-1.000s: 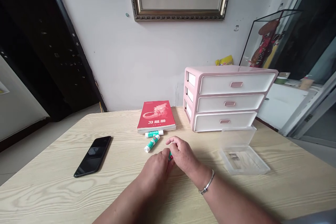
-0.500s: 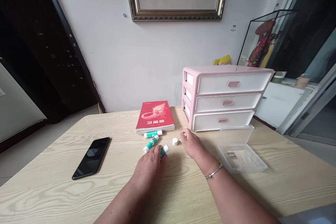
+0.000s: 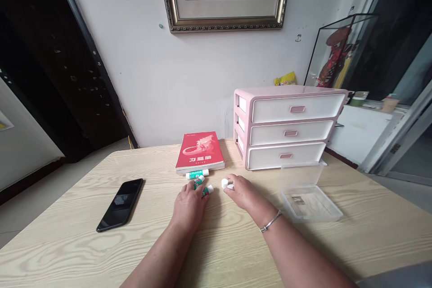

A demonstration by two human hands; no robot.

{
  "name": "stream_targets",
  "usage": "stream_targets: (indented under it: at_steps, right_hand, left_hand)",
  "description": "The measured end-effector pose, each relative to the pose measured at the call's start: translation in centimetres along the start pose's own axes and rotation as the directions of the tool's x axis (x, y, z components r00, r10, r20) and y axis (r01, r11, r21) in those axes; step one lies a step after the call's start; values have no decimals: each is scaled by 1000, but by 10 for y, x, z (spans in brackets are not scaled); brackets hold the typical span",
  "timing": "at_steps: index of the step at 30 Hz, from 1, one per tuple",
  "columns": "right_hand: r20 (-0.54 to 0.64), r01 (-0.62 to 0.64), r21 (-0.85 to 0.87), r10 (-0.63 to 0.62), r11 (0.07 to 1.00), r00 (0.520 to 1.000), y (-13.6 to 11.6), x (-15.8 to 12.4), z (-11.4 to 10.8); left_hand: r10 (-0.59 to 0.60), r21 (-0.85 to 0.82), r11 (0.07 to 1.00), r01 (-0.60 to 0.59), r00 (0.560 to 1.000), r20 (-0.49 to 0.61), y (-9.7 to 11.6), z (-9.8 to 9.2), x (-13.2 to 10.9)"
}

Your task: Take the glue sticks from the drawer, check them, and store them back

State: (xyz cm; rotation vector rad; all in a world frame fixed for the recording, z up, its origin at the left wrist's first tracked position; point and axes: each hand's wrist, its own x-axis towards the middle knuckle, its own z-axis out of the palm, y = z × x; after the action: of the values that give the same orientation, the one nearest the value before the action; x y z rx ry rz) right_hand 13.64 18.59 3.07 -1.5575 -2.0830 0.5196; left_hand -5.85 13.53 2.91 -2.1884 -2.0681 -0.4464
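Observation:
My left hand [image 3: 189, 201] is closed around a green-and-white glue stick [image 3: 207, 190], whose white end sticks out by the thumb. Its fingers also reach over a second glue stick [image 3: 199, 182], partly covered by them. Against the front edge of the red book lies a third glue stick [image 3: 198, 174]. My right hand [image 3: 242, 192] rests low over the table, thumb and forefinger pinching a small white cap [image 3: 231, 186]. Right beside it, between those fingertips, another white cap [image 3: 224, 183] stands on the wood.
A red book [image 3: 200, 150] lies behind the glue sticks. To the left is a black phone [image 3: 120, 204]. On the right, a clear plastic box [image 3: 334, 213] has its lid raised, in front of a pink-and-white drawer unit [image 3: 293, 135].
My left hand has shifted slightly left with its glue stick, up against the second one. My right hand has come down and nearer, to the standing white cap.

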Motion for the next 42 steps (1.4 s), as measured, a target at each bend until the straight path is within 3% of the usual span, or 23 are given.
stream_targets:
  at_steps: [7, 16, 19, 24, 33, 42]
  right_hand:
    - [-70, 30, 128, -21, 991, 997, 15, 11, 22]
    - [-83, 76, 213, -60, 974, 995, 14, 13, 27]
    - [-70, 75, 230, -61, 970, 996, 13, 12, 25]
    - [-84, 85, 224, -67, 971, 994, 12, 11, 24]
    - [-99, 72, 201, -53, 977, 994, 13, 13, 25]
    - [-95, 61, 164, -46, 985, 994, 13, 12, 25]
  left_hand:
    - [75, -199, 978, -65, 996, 42, -7, 2, 9]
    - [144, -411, 899, -153, 988, -53, -21, 16, 25]
    - [83, -458, 880, -124, 991, -109, -30, 17, 30]
    - [-134, -362, 929, 82, 983, -123, -48, 15, 38]
    - [-83, -284, 958, 47, 990, -116, -56, 22, 51]
    - [-55, -245, 968, 51, 998, -8, -69, 22, 57]
